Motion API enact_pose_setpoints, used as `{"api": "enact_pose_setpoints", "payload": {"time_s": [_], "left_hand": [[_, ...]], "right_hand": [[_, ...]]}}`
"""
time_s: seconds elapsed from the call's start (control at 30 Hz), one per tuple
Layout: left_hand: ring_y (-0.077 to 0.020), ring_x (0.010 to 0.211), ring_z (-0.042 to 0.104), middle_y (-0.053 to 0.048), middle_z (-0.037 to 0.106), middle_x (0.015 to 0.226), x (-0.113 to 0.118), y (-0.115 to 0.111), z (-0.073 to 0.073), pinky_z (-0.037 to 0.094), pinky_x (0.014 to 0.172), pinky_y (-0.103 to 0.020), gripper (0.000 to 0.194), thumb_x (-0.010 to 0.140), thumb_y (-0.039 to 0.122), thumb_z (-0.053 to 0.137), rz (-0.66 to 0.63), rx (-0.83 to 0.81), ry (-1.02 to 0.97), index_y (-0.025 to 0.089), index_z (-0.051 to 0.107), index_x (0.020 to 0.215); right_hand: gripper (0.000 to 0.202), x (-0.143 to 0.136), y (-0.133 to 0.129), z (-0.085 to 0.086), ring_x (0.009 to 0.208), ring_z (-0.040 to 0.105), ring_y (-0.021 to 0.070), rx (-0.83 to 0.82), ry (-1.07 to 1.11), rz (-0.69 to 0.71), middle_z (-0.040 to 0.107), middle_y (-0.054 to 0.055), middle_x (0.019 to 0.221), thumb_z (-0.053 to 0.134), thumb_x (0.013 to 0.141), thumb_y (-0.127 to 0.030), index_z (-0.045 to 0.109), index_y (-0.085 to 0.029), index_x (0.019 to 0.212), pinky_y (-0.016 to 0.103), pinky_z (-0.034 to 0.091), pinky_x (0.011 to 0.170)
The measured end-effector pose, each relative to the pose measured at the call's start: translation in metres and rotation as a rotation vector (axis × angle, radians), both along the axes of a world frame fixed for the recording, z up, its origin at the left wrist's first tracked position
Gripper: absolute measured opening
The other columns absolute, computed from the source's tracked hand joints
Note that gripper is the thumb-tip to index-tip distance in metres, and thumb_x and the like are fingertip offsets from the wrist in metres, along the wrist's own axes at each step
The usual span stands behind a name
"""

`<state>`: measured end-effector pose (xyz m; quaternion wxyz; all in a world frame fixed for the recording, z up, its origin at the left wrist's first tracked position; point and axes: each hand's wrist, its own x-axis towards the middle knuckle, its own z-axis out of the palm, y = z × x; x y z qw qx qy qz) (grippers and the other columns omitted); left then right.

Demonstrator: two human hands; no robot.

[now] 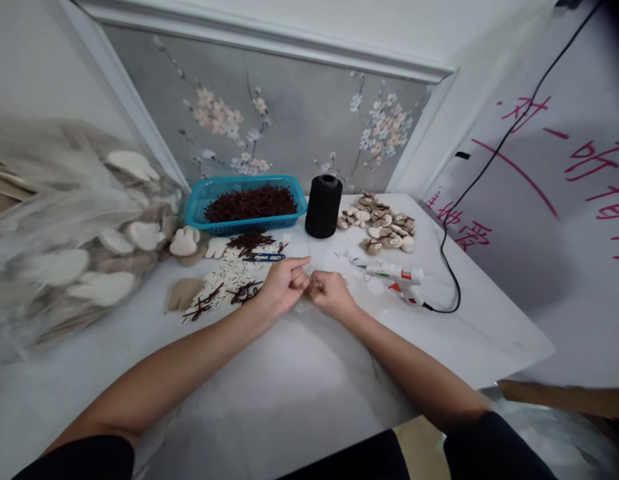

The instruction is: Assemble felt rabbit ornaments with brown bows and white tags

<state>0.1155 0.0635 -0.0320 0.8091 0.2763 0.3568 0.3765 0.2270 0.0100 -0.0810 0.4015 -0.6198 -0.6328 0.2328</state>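
Note:
At the middle of the white table, my left hand [288, 283] and my right hand [330, 291] meet with fingers curled in. Whatever lies between the fingertips is too small or too hidden to make out. Just left of my left hand are blue-handled thread snips [264, 257], a few dark brown bows [245, 291] and a spread of small white tags [224, 275]. To the right of my right hand lies a white glue gun [389, 271] with an orange trigger. A black cone of thread [323, 207] stands upright beyond both hands.
A blue basket [197, 220] full of brown bows stands at the back. Several white-and-beige plush pieces [384, 227] are piled at the back right. A clear plastic bag [64, 227] of similar pieces fills the left side. A black cord [457, 283] runs up on the right.

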Motion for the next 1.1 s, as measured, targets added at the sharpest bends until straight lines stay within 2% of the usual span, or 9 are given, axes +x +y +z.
{"api": "enact_pose_setpoints", "payload": {"time_s": [0.17,0.4,0.47,0.53,0.57,0.67,0.8,0.93,1.1], "left_hand": [[-0.0040,0.028,0.016,0.011,0.013,0.035,-0.009,-0.001,0.006,0.022,0.036,-0.021,0.047,0.076,0.001,0.052,0.039,-0.016,0.024,0.021,0.017,0.052],[-0.0038,0.029,0.018,0.012,0.011,0.038,-0.020,0.006,0.035,0.024,0.037,-0.021,0.050,0.076,0.010,0.060,0.086,0.134,-0.012,0.020,0.017,0.054],[-0.0021,0.031,0.021,0.012,0.019,0.040,-0.028,0.015,0.043,0.025,0.037,-0.018,0.051,0.076,0.020,0.068,0.069,0.315,0.051,0.019,0.021,0.054],[-0.0020,0.033,0.028,0.010,0.034,0.045,-0.040,0.023,0.054,0.025,0.035,-0.016,0.040,0.074,0.034,0.073,-0.003,0.520,0.225,0.018,0.039,0.061],[-0.0037,0.036,0.037,0.008,0.045,0.052,-0.046,0.026,0.061,0.027,0.035,-0.015,0.033,0.073,0.040,0.073,-0.051,0.611,0.318,0.018,0.049,0.074],[-0.0141,0.062,0.062,-0.003,0.065,0.084,-0.063,0.021,0.090,0.045,0.042,-0.018,0.045,0.072,0.047,0.072,-0.163,0.863,0.493,0.022,0.057,0.107],[-0.0147,0.064,0.063,-0.007,0.068,0.078,-0.078,-0.005,0.135,0.053,0.053,-0.019,0.026,0.075,0.040,0.071,0.007,1.076,0.611,0.018,0.069,0.089],[-0.0159,0.069,0.067,-0.006,0.072,0.082,-0.085,-0.019,0.152,0.056,0.061,-0.021,0.030,0.069,0.029,0.078,0.077,1.081,0.545,0.021,0.070,0.097],[-0.0124,0.056,0.064,-0.002,0.070,0.068,-0.085,-0.005,0.142,0.054,0.052,-0.018,0.019,0.065,0.023,0.079,0.204,1.032,0.442,0.019,0.071,0.081]], "right_hand": [[0.020,-0.009,0.006,0.001,0.049,0.028,0.0097,0.007,0.034,-0.019,0.034,-0.005,0.048,0.047,0.066,-0.020,0.033,-0.020,0.052,0.024,0.021,0.049],[0.023,0.001,0.020,-0.002,0.048,0.027,0.0095,0.023,0.071,-0.051,0.031,-0.006,0.046,0.050,0.067,-0.021,0.034,-0.020,0.051,0.024,0.020,0.049],[0.029,0.007,0.023,0.011,0.050,0.027,0.0094,0.068,0.074,-0.055,0.030,-0.006,0.048,0.052,0.072,-0.028,0.033,-0.020,0.052,0.024,0.020,0.050],[0.034,0.008,0.025,0.035,0.051,0.027,0.0093,0.141,0.105,-0.053,0.029,-0.006,0.051,0.053,0.076,-0.036,0.032,-0.020,0.055,0.024,0.021,0.050],[0.036,0.007,0.026,0.050,0.051,0.027,0.0091,0.180,0.136,-0.042,0.028,-0.006,0.052,0.053,0.078,-0.039,0.032,-0.020,0.056,0.023,0.021,0.049],[0.038,-0.005,0.021,0.098,0.051,0.026,0.0082,0.288,0.304,0.066,0.028,-0.007,0.055,0.056,0.080,-0.044,0.034,-0.020,0.060,0.022,0.022,0.048],[0.032,-0.025,0.011,0.146,0.052,0.026,0.0077,0.360,0.436,0.260,0.031,-0.006,0.059,0.056,0.084,-0.043,0.041,-0.019,0.068,0.021,0.024,0.046],[0.030,-0.036,0.009,0.161,0.051,0.025,0.0073,0.432,0.522,0.297,0.030,-0.006,0.060,0.055,0.087,-0.041,0.042,-0.019,0.071,0.020,0.022,0.045],[0.029,-0.033,0.015,0.156,0.052,0.029,0.0075,0.463,0.311,0.242,0.032,-0.006,0.060,0.055,0.088,-0.039,0.044,-0.019,0.070,0.021,0.024,0.047]]}}
